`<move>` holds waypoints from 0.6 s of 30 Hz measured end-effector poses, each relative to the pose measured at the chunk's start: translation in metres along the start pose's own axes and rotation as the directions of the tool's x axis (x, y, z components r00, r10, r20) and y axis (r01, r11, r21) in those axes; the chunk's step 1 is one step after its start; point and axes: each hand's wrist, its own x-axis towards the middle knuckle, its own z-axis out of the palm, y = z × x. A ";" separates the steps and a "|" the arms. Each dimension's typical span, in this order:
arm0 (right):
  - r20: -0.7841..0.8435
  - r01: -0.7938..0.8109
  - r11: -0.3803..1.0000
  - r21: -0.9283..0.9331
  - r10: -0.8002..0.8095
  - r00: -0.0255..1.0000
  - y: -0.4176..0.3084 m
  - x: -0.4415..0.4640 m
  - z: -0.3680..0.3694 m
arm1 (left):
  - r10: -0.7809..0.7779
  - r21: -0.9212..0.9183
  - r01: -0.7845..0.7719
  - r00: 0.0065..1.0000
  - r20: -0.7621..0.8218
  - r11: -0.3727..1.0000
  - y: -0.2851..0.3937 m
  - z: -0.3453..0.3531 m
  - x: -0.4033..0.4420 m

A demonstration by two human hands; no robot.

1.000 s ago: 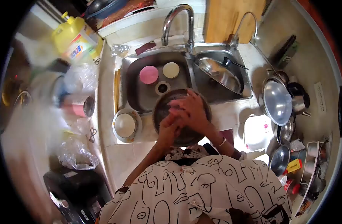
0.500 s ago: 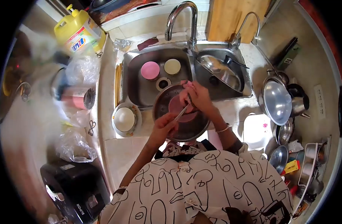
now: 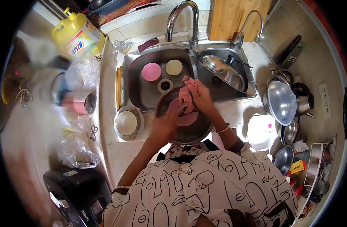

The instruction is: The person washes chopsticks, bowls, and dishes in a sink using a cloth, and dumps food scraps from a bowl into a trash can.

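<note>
Two things at once: grips pink cloth (image 3: 185,94) in right hand (image 3: 201,99), clasps thin utensil (image 3: 183,109) in left hand (image 3: 164,126), above pink bowl (image 3: 187,120) inside dark pan (image 3: 195,137).

In front of the sink (image 3: 143,94), the left hand (image 3: 164,126) is blurry, its thin tool (image 3: 182,108) too small to name. Left of the sink, the bottom edge cuts off a black machine (image 3: 73,189).

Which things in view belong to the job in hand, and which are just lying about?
In use:
- pink cloth in right hand
- slim utensil in left hand
- dark pan
- pink dish inside it

Apparently just lying about:
- yellow pump bottle
- wooden board
- lid
- black appliance
</note>
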 end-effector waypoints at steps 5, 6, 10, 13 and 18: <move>-0.031 0.026 1.000 -0.013 -0.027 0.999 0.012 0.004 -0.004 | -0.174 -0.163 0.159 0.982 -0.080 0.974 -0.013 0.007 -0.019; -0.026 0.007 1.000 0.024 -0.006 1.000 0.006 0.004 -0.005 | -0.287 -0.317 0.219 0.940 -0.185 0.923 -0.012 0.011 -0.019; 0.037 -0.163 0.982 0.094 0.160 0.986 -0.032 -0.006 -0.006 | -0.330 -0.469 0.098 0.834 -0.443 0.878 -0.014 0.033 -0.004; 0.086 -0.040 0.976 0.212 0.022 0.996 -0.037 -0.020 0.011 | -0.642 -0.910 0.333 0.760 0.104 0.247 -0.009 0.041 0.001; 0.104 0.272 0.889 -0.367 -0.252 0.962 -0.053 -0.018 0.010 | -0.566 -0.865 0.489 0.684 0.461 -0.114 0.017 0.020 0.007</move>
